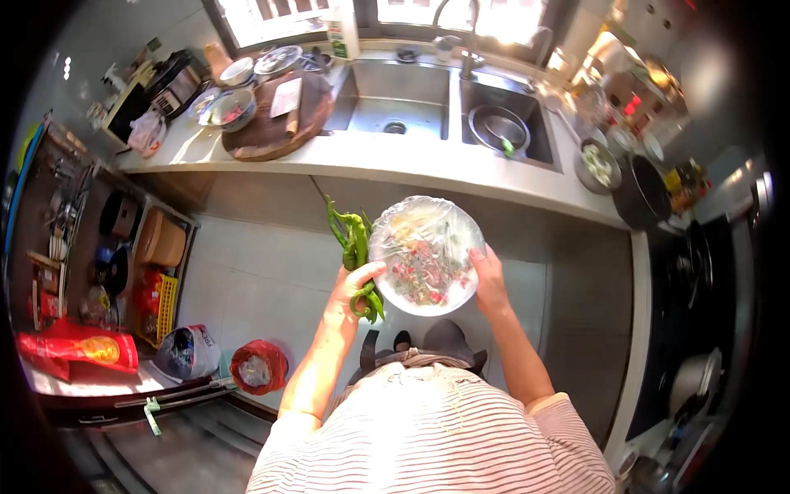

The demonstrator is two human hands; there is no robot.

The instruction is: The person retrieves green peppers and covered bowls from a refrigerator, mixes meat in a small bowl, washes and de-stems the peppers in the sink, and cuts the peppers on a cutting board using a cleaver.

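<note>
A round white bowl (426,257) of mixed food, covered in clear plastic wrap, is held level in front of my body, over the floor. My left hand (359,290) is closed around several long green peppers (355,240), and its thumb rests on the bowl's left rim. The peppers stick out above and below that hand. On the bowl's right rim, my right hand (487,278) grips with the thumb on top; its other fingers are mostly hidden behind the bowl.
Ahead runs the counter (370,156) with a double sink (395,99), a round cutting board (280,136) and a glass bowl (234,109). A dark pot (640,193) stands right, near the stove. At the left are shelves, and a red-lined bin (258,367) on the floor.
</note>
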